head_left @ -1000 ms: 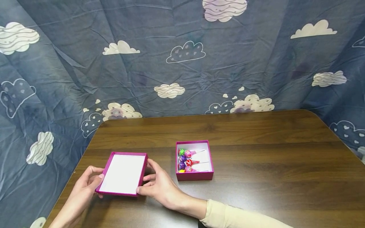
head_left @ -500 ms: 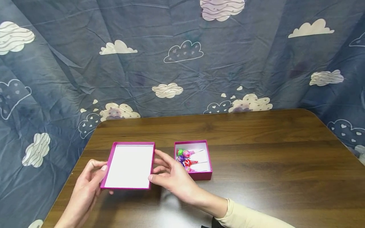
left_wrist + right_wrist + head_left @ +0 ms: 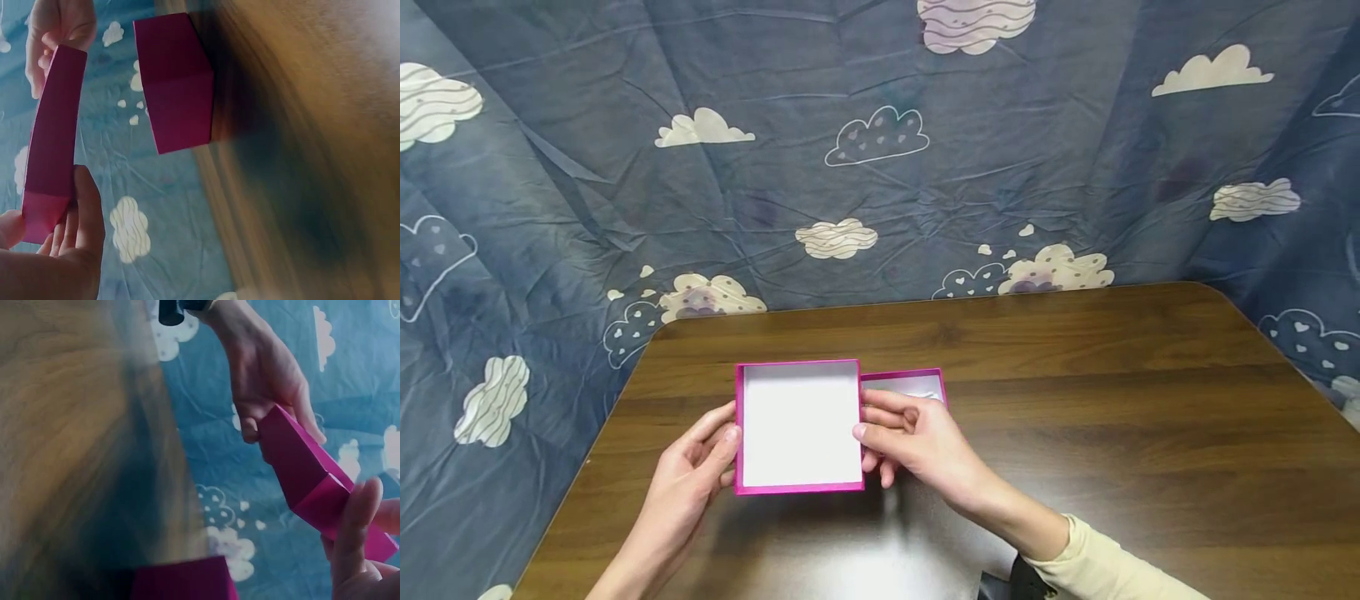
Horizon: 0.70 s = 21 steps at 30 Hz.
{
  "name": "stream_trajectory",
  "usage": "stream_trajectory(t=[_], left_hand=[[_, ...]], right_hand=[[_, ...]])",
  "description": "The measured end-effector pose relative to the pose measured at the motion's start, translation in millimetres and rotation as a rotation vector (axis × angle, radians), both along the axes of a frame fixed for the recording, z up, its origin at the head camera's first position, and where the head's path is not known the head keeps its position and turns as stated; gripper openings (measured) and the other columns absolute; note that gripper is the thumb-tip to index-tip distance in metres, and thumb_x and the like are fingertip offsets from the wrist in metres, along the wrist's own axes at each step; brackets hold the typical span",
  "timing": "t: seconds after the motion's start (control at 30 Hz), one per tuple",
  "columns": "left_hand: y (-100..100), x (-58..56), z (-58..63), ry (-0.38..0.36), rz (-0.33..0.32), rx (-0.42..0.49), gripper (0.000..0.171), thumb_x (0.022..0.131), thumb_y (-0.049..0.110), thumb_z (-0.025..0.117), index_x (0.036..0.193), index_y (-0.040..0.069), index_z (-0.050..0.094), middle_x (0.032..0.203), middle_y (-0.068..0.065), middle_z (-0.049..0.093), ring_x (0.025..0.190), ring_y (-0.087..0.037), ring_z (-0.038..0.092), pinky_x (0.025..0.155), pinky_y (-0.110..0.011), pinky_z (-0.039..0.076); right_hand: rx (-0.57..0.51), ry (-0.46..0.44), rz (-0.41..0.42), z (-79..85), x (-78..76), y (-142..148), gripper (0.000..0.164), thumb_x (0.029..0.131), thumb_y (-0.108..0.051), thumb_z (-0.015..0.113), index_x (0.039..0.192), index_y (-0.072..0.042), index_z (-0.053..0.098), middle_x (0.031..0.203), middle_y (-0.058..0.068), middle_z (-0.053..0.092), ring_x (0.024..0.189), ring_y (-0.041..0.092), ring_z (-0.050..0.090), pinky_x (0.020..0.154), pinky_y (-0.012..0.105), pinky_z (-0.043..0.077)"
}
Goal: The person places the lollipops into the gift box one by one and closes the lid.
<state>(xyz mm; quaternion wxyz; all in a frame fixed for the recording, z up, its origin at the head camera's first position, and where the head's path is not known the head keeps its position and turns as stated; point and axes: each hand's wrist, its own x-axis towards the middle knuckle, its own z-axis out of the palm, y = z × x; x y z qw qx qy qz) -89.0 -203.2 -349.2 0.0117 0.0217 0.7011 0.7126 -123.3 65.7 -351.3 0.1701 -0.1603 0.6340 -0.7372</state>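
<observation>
Both hands hold a magenta box lid (image 3: 801, 429), its white inside facing the head camera. My left hand (image 3: 688, 467) grips its left side, thumb on the rim and fingers underneath. On the right side, my right hand (image 3: 925, 446) pinches the rim between thumb and fingers. The left wrist view shows the lid (image 3: 53, 134) raised above the tabletop. A matching magenta box (image 3: 175, 87) stands on the table beyond it. In the head view the lid and right hand cover most of that box (image 3: 901, 375), and only a white lollipop stick shows inside.
The brown wooden table (image 3: 1112, 433) stretches off to the right. A blue curtain (image 3: 760, 183) with cloud prints hangs along its far and side edges. Something black (image 3: 1022, 579) sits near the right forearm at the bottom edge.
Both hands have carried the lid rightward and up from the table's left side, levelling its tilt. It now overlaps the box, hiding the lollipops seen earlier. The box stays put.
</observation>
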Motion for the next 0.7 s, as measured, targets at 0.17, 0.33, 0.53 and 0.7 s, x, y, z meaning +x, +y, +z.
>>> stream_trajectory(t=[0.17,0.33,0.53,0.7], left_hand=[[13.7,-7.6,4.5,0.027,0.007,-0.064,0.037,0.101,0.011,0.056,0.131,-0.011,0.05,0.104,-0.008,0.07,0.092,-0.018,0.068,0.076,-0.034,0.056],[22.2,-14.3,8.9,0.144,-0.029,-0.122,0.03,0.097,0.006,0.061,0.125,-0.007,0.057,0.104,-0.011,0.067,0.089,-0.018,0.065,0.077,-0.03,0.054],[34.2,-19.5,7.2,0.325,-0.112,-0.107,0.032,0.095,-0.003,0.059,0.127,0.002,0.058,0.081,-0.008,0.061,0.069,-0.017,0.057,0.063,-0.028,0.049],[41.8,-22.8,6.1,0.344,-0.225,-0.094,0.04,0.096,-0.006,0.056,0.134,0.004,0.053,0.091,-0.014,0.066,0.075,-0.02,0.062,0.064,-0.03,0.051]], right_hand=[[0.001,0.02,0.001,8.7,-1.7,17.5,0.058,0.094,-0.011,0.066,0.142,0.01,0.041,0.109,0.025,0.066,0.062,0.019,0.067,0.06,0.032,0.056],[-0.005,0.072,-0.013,17.6,-5.2,33.6,0.055,0.094,-0.007,0.065,0.142,0.007,0.044,0.123,0.026,0.061,0.073,0.028,0.071,0.068,0.039,0.058],[-0.031,0.149,-0.024,19.6,-9.5,48.1,0.042,0.095,0.003,0.055,0.137,0.002,0.052,0.125,0.025,0.06,0.091,0.035,0.069,0.081,0.045,0.055],[-0.072,0.166,-0.07,14.8,-12.4,57.7,0.032,0.097,0.003,0.046,0.126,0.006,0.059,0.141,0.015,0.053,0.121,0.029,0.057,0.09,0.044,0.051]])
